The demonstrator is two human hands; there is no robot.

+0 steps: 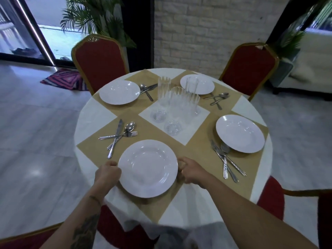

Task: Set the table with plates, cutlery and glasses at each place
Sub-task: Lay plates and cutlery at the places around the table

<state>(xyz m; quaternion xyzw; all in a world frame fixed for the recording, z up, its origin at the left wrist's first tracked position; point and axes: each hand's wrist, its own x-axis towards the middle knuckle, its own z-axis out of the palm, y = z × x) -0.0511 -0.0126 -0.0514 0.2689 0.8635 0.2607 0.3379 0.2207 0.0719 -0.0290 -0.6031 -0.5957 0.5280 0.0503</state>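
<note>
Though glossy, plain white plate (147,168)

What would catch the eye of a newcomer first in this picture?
First, the white plate at the near edge of the round table, gripped at its rim by the left hand and the right hand. Next, the clear glasses clustered at the table's centre, not at any place. Red chairs stand at the far side.

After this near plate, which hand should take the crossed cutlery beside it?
Probably left. The crossed cutlery lies beyond the left hand, on its side of the near plate; the right hand, gripping the opposite rim, would have to cross the plate.
</note>
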